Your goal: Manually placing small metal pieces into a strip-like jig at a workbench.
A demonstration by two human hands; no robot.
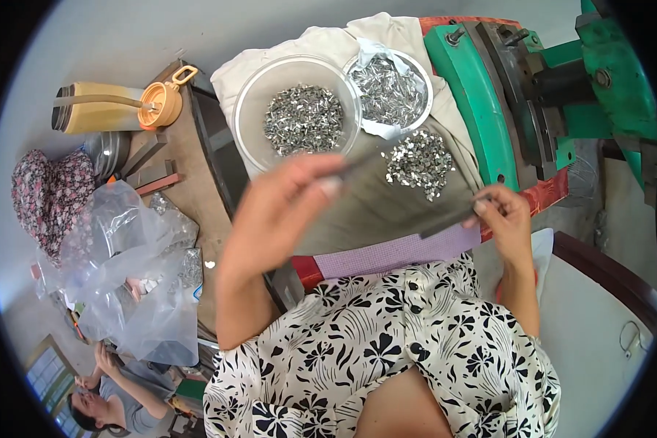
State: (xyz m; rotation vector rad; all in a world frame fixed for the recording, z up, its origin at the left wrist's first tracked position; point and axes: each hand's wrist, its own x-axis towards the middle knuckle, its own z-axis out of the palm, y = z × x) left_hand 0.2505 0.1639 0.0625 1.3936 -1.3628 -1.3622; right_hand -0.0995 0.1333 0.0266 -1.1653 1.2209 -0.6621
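My left hand (285, 204), smeared by motion, is raised over the cloth near the large tub. Its thumb and fingers pinch a dark, slim stick-like tool (361, 162), whose far end is blurred and points toward a loose pile of small silvery metal pieces (420, 164). At the right, near the table edge, my right hand (505, 212) is closed on a dark, narrow flat strip (447, 223). That strip slants down to the left over the cloth. The exact kind of either tool is not clear. The pile lies on the dark cloth (358, 212) between both hands.
A clear tub (241, 109) and a smaller white bowl (425, 109) hold small metal parts. A green machine (467, 95) borders the right. Leftward, a side table (197, 160) carries a yellow bottle (109, 109) and plastic bags (139, 292). Another person (124, 398) sits at the lower left.
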